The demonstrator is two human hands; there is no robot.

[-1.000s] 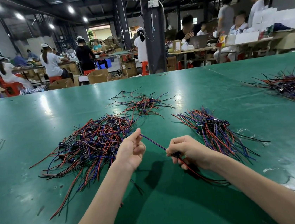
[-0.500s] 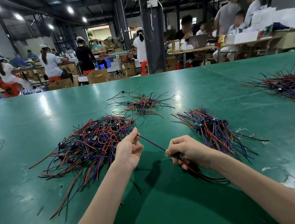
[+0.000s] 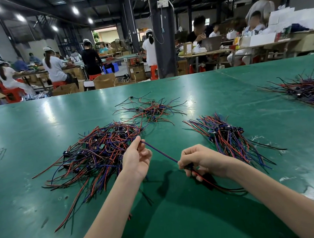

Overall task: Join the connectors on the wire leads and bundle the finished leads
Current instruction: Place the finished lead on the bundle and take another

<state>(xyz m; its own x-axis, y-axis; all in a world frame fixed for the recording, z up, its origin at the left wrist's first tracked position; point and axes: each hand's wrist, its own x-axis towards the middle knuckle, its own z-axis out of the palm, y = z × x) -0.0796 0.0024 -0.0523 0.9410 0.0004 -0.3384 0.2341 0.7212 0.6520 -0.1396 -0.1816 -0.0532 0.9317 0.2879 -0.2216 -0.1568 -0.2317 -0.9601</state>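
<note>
One lead [image 3: 160, 153], held straight: left hand [image 3: 137, 160] pinching it, right hand [image 3: 202, 160] gripping its connector [image 3: 189, 167], probably for joining.

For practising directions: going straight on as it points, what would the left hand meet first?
The left hand would probably meet the large tangled pile of red, blue and black wire leads; depth unclear.

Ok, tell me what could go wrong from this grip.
The left hand pinches the purple lead beside the big pile; pulling may drag tangled neighbours along.
The lead is taut to the right hand; a tug could slip it from the pinch.
The red tail trails beneath the right wrist and may snag.
</note>
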